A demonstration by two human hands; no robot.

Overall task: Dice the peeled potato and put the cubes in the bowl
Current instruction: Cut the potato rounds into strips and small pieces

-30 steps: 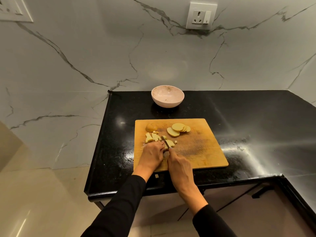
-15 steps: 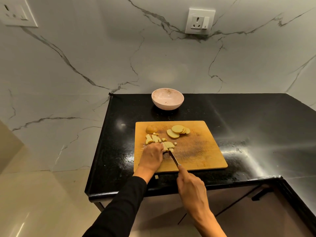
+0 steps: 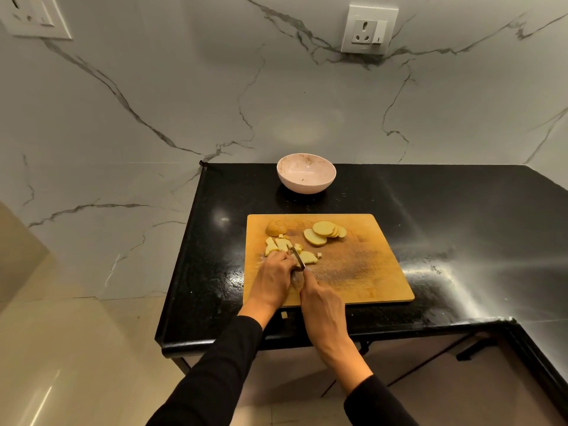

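Observation:
A wooden cutting board [image 3: 362,272] lies on the black counter. Round potato slices [image 3: 324,232] overlap at its far middle, and a potato end piece [image 3: 275,228] sits at the far left. Cut strips and cubes [image 3: 278,245] lie just beyond my left hand [image 3: 273,279], whose fingers press down on a potato slice [image 3: 307,257]. My right hand [image 3: 322,309] grips a knife [image 3: 297,256], its blade laid across that slice beside my left fingertips. The pink bowl [image 3: 306,173] stands beyond the board and holds no potato.
One stray potato cube [image 3: 284,315] lies on the counter [image 3: 461,216] in front of the board. The counter ends at the left beside a marble wall. A wall socket [image 3: 368,29] sits above the bowl.
My right hand pulled the knife back toward me half a second ago, then pushed it forward again onto the slice. My left hand stayed on the potato.

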